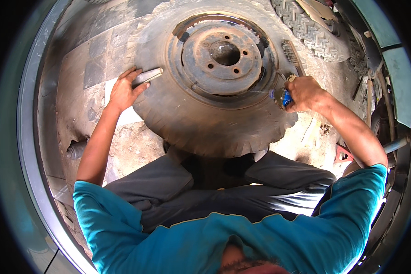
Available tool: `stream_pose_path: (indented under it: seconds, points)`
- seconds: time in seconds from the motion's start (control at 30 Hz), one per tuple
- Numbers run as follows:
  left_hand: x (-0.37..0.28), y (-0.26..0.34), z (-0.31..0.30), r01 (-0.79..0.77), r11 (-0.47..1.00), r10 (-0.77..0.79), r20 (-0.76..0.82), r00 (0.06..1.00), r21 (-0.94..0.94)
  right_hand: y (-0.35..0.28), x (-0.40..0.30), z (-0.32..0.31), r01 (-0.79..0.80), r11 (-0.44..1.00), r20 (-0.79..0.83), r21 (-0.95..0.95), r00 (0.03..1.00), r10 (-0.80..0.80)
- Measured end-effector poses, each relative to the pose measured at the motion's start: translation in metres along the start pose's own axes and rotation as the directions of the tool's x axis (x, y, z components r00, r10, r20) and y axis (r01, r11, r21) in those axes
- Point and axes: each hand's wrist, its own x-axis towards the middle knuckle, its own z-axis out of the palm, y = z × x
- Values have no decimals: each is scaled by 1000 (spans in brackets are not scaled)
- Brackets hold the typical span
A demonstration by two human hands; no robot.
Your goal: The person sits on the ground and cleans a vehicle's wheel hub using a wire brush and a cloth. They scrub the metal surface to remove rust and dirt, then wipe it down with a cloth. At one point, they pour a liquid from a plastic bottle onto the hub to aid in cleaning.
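Note:
A worn tyre (205, 120) lies flat before me, mounted on a rusty steel wheel rim (198, 58) with a hole in its centre and several bolt holes. My right hand (303, 92) grips a small plastic bottle (281, 97) with a blue label, tipped toward the rim. From its cap a thin stream of liquid shoots left, onto the edge between rim and tyre. At the left sidewall, my left hand (126, 87) has thumb and fingers around a short metal bar (148, 76). A wire brush (290, 54) rests on the tyre beyond my right hand.
Another treaded tyre (315, 30) lies at the upper right. Cracked floor tiles (97, 58) extend on the left, with a white sheet (132, 115) partly under the tyre. A red metal stand (342, 154) is near my right elbow. A dark cylindrical part (76, 150) lies at the left.

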Motion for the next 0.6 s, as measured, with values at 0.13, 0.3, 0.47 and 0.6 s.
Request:
stream_pose_path:
  seconds: [0.13,0.3,0.47,0.6]
  points:
    - [-1,7,-3,20,1000,-20,4,1000,17,-34,10,-11,116,993,-7,-3,993,-116]
    - [-1,2,-1,17,999,-17,9,1000,29,-74,33,-38,255,965,-159,64,957,-242]
    - [-1,2,1,23,1000,-23,0,1000,20,-96,70,-70,258,964,-264,65,936,-232]
    - [-3,0,1,43,999,-43,-4,999,1,-108,96,-107,186,972,-267,147,953,-142]
